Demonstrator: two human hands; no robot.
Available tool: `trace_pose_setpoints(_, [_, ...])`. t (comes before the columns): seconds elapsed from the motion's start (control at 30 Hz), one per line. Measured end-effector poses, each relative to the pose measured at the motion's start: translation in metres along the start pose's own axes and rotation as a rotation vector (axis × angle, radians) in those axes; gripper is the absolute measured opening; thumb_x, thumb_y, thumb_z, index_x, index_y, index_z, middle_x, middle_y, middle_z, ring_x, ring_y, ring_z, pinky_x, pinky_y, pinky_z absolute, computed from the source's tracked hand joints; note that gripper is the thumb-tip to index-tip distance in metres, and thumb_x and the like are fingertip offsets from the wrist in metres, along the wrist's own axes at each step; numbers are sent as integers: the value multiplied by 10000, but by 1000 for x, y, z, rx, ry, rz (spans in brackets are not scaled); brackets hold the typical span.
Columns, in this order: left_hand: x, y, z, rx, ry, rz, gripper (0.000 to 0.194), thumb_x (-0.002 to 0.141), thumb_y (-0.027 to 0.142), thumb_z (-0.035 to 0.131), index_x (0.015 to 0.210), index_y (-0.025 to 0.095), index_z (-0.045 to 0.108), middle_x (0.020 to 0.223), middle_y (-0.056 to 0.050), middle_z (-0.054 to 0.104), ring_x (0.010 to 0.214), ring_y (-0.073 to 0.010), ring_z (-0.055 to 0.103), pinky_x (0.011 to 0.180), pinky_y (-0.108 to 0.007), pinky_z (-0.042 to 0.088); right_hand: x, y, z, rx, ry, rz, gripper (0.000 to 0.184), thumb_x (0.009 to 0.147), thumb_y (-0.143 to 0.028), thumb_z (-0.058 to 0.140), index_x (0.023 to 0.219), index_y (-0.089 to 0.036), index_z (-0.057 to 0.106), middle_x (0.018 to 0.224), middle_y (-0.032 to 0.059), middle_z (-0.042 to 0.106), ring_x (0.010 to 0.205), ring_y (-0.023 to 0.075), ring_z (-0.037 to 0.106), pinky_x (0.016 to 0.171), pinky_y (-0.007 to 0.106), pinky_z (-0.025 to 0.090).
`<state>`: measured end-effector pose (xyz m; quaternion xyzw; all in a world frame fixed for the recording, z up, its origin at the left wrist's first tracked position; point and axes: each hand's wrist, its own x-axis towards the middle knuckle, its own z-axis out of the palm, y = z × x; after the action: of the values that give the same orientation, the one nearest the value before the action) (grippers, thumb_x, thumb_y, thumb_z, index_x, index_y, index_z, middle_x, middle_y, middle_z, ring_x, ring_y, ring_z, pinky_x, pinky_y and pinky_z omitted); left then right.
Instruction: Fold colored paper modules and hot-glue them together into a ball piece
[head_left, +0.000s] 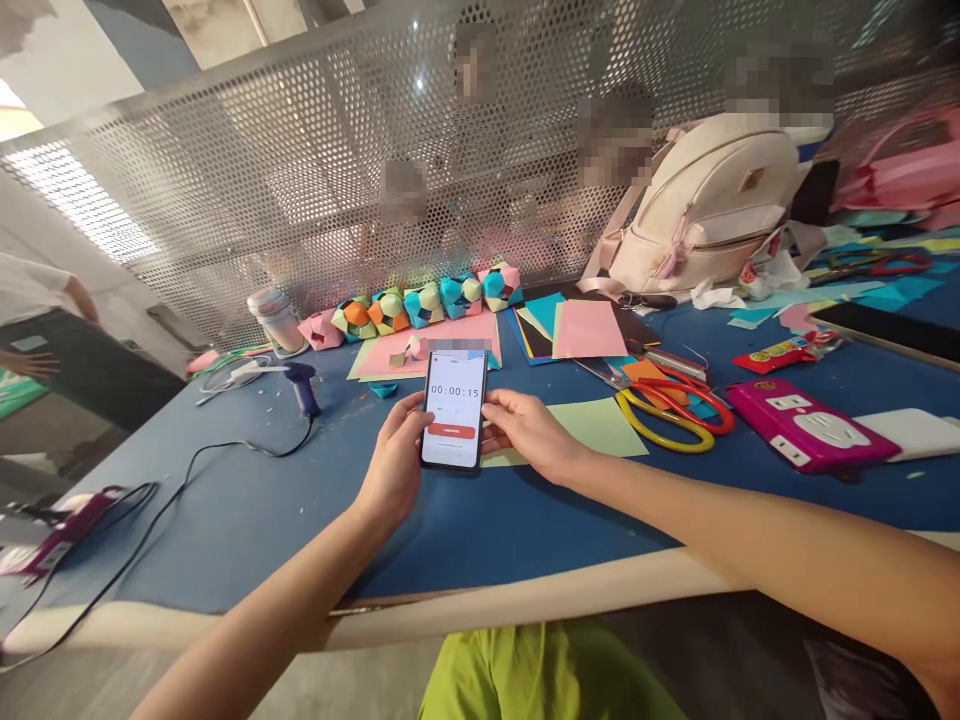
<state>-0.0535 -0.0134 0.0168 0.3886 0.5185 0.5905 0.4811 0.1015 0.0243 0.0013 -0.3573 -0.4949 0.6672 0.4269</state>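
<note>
Between my two hands a smartphone [454,410] is held upright above the blue table, its lit screen showing a timer at 00:00:15 and a red button. My left hand [394,455] grips the phone's left edge, thumb at the front. The right edge is pinched by my right hand [536,435]; some of its fingers are hidden behind the phone. Partly under the right hand lies a pale green paper sheet [600,428]. Behind the phone, a row of folded paper balls [388,311] stands along pink paper [480,335].
Scissors with yellow handles [667,422] and red-handled scissors [697,395] lie right, near a magenta power strip [814,425]. A glue gun [302,388] with a trailing cord stands left, near a bottle [276,322]. A backpack [709,205] rests against the perforated metal screen [315,180].
</note>
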Motion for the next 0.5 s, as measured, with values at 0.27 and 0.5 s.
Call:
trace_pose_setpoints(0.27, [-20,2,-7,227,-135,22,995,529,218,869,1394,214,377,1080,-93,680,988,-260,650,839,-345,510,-2,-6,23,-33,-15,-35,96,872,-199,544,795,-174,595,757,20,678,640,142,652,553,257,577])
trace_pose_setpoints(0.5, [-30,7,-35,434,125,86,1169,477,209,878,1470,209,261,986,-60,642,926,-247,641,820,-344,511,1,-10,67,25,-81,84,114,892,-148,490,791,-166,541,766,30,640,618,136,638,534,266,567])
